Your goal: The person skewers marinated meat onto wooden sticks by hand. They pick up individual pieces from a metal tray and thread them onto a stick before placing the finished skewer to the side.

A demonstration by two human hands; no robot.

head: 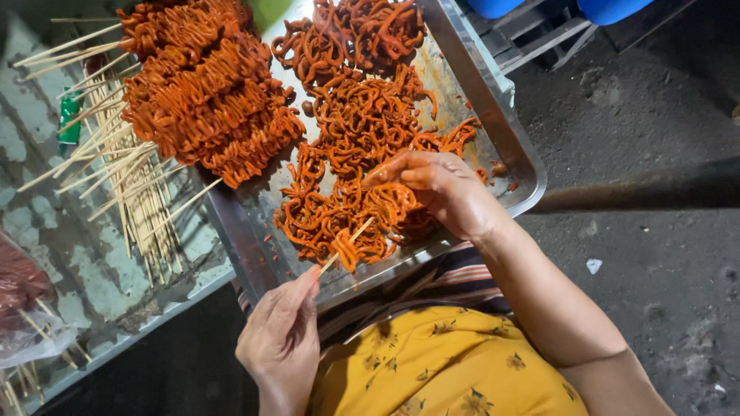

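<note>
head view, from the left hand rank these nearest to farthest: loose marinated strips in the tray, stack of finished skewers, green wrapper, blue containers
From the left hand, which holds a bamboo skewer:
1. Loose marinated strips, in the metal tray just above the hand.
2. Stack of finished skewers, up and to the left.
3. Green wrapper, far left by the skewer sticks.
4. Blue containers, top right corner.

Finished orange skewers (204, 92) lie piled at the far left corner of the work surface, bare bamboo sticks (142, 200) fanned beside them. A clear plastic bag (27, 316) sits at its left edge; two blue containers (555, 8) stand beyond the far right.
</note>
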